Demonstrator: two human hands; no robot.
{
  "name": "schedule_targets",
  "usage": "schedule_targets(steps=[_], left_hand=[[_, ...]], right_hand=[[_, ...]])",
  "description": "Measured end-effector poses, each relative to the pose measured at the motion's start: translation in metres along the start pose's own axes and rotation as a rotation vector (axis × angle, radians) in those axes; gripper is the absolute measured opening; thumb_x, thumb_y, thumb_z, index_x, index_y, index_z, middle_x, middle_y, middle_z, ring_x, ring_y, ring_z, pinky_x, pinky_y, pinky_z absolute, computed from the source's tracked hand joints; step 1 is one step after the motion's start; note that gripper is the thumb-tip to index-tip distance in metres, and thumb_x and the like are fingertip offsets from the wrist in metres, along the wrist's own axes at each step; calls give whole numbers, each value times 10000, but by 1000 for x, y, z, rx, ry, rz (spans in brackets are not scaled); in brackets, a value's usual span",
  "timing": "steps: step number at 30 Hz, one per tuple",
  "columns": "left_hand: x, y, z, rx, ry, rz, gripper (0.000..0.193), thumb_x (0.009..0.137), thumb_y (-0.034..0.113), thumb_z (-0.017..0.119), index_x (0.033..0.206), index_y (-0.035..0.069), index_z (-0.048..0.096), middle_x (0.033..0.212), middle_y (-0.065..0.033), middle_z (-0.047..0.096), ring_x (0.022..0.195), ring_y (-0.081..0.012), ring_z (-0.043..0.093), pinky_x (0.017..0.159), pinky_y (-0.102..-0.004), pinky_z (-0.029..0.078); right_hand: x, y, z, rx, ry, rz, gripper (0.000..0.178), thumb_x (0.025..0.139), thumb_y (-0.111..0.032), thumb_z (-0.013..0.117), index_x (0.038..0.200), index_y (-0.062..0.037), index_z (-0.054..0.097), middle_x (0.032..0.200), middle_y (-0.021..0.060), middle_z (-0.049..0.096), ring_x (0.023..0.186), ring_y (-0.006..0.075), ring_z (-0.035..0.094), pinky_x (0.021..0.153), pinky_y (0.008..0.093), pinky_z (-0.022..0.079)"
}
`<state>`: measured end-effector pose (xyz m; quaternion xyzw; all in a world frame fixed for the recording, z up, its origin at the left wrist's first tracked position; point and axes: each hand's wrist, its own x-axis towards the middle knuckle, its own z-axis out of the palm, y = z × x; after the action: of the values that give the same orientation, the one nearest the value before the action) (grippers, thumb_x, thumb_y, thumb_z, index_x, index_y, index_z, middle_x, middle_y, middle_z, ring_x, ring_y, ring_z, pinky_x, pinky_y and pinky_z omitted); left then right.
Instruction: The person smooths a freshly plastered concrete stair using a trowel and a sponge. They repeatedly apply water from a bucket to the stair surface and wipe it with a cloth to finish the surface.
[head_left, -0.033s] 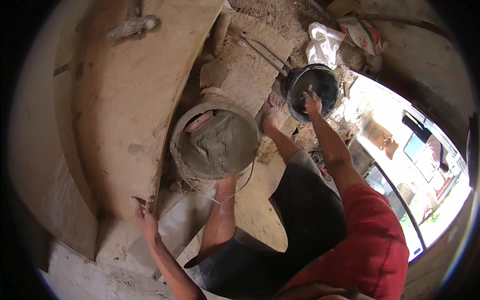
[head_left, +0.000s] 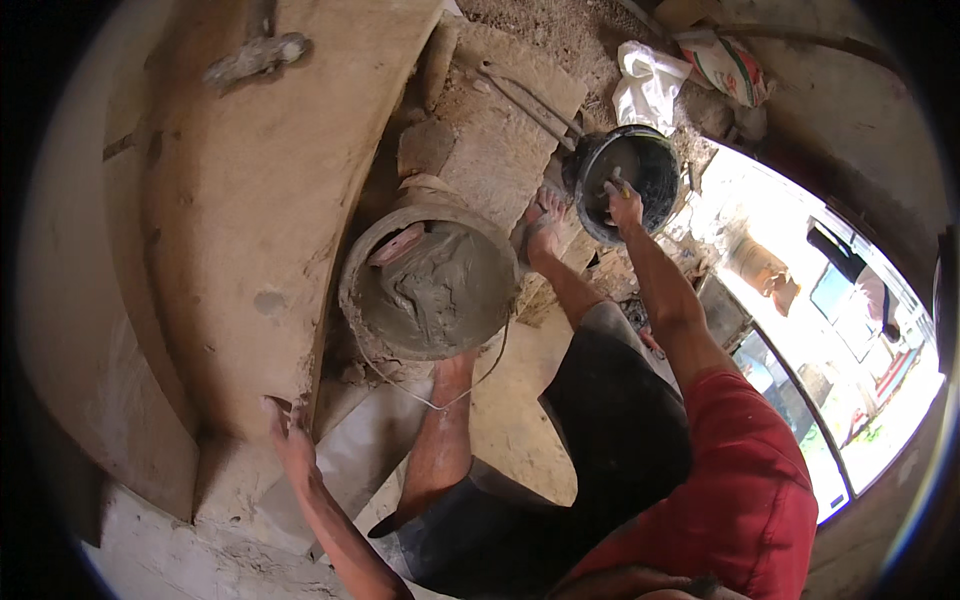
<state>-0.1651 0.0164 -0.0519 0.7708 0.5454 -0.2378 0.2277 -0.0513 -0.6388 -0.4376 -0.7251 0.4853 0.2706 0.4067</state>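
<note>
Black bucket [head_left: 640, 180] sits at the far edge of the rubble floor [head_left: 520, 420], just past my foot. My right hand [head_left: 622, 203] is down inside it, fingers closed round a small yellow-tipped tool handle [head_left: 618, 183]. Left hand [head_left: 287, 425] is spread flat on the plastered wall [head_left: 240, 230], bracing me. Feels like I'm scraping; mortar bucket [head_left: 435, 290] waits between my feet.

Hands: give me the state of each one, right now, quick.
Left hand: open, fingers resting on the edge of the plastered wall, holding nothing.
Right hand: closed around a tool handle inside the black bucket.
</note>
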Motion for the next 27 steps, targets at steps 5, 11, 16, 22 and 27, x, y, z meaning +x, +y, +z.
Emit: schedule_targets(steps=[5,11,16,22,27], left_hand=[[3,14,-4,-81,-183,-149,630,1037,258,629,1543,-83,474,1513,-206,593,1384,-305,563,1173,-409,407],[15,23,7,221,-212,-66,934,956,561,648,1588,-77,390,1656,-296,386,1543,-439,371,1272,-456,322],[-1,30,11,91,76,-12,980,920,508,739,1621,-52,346,1676,-276,361,1541,-438,371,1268,-453,334],[37,-12,3,39,318,-122,1161,879,575,781,1623,-124,228,1711,-320,226,1568,-443,306,1275,-458,314],[50,-21,-24,-195,105,-237,1173,881,511,809,1695,3,133,1748,-273,178,1582,-436,288,1288,-477,301]], right_hand=[[5,32,-35,-627,340,-238,393,980,-345,683,1336,-193,748,1242,106,765,1083,256,731,963,406,548],[-11,18,-120,-900,303,-341,513,1015,-445,648,1306,-34,752,1225,199,771,1089,376,738,983,484,569],[-51,-70,-177,-861,512,-425,543,1012,-509,611,1223,-43,793,1066,208,798,896,398,766,807,505,608],[-206,-253,-217,228,222,-789,648,1014,-519,593,1444,-35,614,1424,189,616,1277,382,609,891,531,601],[-389,-435,-119,636,-550,-710,554,1070,-395,540,1436,19,585,1430,222,601,1318,373,574,1023,566,533]])
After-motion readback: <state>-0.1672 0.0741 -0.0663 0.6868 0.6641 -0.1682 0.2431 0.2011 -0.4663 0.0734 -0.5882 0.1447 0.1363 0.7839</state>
